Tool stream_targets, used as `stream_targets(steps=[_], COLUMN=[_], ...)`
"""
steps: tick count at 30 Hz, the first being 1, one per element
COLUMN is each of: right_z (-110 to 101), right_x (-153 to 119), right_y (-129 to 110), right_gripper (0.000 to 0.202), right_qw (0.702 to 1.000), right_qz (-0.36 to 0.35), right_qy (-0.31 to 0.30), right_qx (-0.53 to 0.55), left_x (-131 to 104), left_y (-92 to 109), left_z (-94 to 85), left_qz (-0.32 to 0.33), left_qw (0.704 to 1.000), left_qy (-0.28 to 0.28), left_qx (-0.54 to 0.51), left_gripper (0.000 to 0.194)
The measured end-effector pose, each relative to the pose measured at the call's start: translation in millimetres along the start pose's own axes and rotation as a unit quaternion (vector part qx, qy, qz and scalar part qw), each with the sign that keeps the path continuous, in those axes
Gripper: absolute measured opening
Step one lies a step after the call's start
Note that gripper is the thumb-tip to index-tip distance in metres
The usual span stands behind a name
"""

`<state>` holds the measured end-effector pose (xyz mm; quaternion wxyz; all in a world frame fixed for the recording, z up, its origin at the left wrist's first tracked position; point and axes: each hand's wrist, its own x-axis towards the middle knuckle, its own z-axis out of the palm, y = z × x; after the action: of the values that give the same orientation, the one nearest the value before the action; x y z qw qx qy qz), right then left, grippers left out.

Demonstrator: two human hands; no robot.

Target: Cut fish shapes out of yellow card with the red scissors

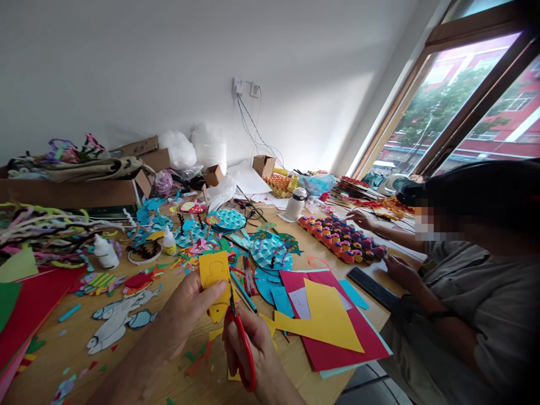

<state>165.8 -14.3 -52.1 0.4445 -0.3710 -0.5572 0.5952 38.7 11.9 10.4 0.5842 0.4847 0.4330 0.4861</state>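
My left hand (188, 309) pinches a yellow paper cut-out (214, 278) and holds it upright above the wooden table (139, 360). My right hand (248, 349) grips red-handled scissors (241, 343), whose blades meet the lower right edge of the yellow piece. Yellow offcuts lie on the table just below the hands. A pencil and a blue pen (243, 292) rest right behind the scissors.
Red, yellow and blue paper sheets (333, 332) lie to the right. Paper fish (118, 320), glue bottles (105, 251), blue scaled fish crafts (270, 253) and pipe cleaners cover the table. A cardboard box (76, 191) stands far left. Another person (476, 281) sits right, hands near a painted egg carton (341, 239).
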Motion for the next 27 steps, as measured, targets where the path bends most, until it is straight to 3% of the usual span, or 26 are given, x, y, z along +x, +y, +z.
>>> stream_targets(steps=[17,27], right_z=[-1.5,-3.5], right_x=[0.3,-0.9], right_y=[6.6,13.8], right_gripper=[0.050,0.047], right_qw=[0.999,0.998], right_qz=[-0.027,-0.018], right_qy=[0.023,0.021], right_qx=[-0.039,-0.052], left_x=[-0.5,-0.3], left_y=[-5.3,2.2], left_z=[-1.5,1.3], left_qz=[-0.006,-0.003], left_qw=[0.999,0.999], left_qy=[0.014,0.042], left_qx=[0.029,0.025], left_gripper=[0.014,0.014])
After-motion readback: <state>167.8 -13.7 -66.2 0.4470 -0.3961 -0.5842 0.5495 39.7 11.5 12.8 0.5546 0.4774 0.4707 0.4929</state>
